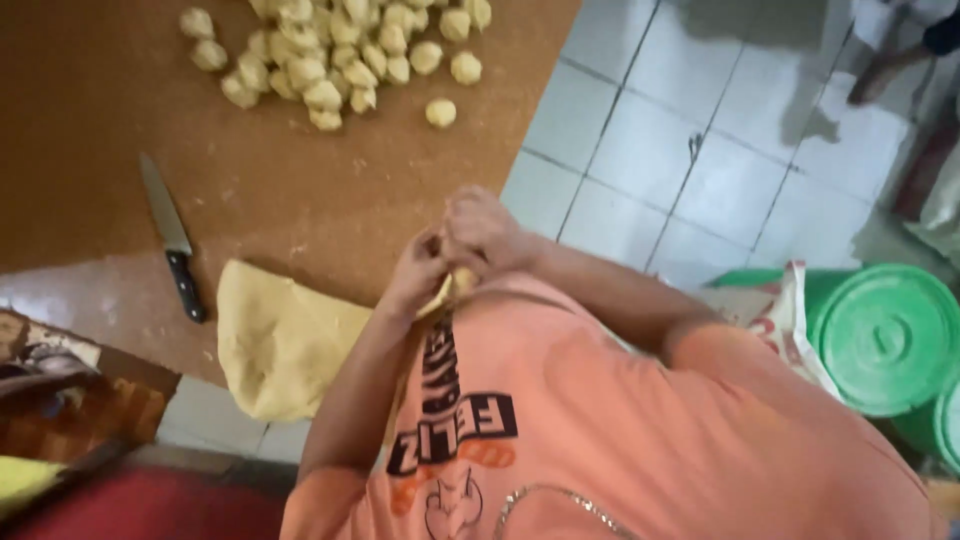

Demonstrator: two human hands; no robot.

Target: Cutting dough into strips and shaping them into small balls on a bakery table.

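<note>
A small pale-yellow dough piece [452,287] sits pinched between both hands, mostly hidden by fingers, held above the counter's edge.

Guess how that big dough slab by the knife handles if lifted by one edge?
The dough slab would probably droop and stretch: it lies flat and overhangs the table edge. It looks heavy for its size, being a thick, dense mass. Probably slightly tacky, since crumbs dot the board near the knife.

Soft, even light; pale glare on the white tiled floor [640,150]; slight motion blur throughout, dim lower-left corner.
</note>
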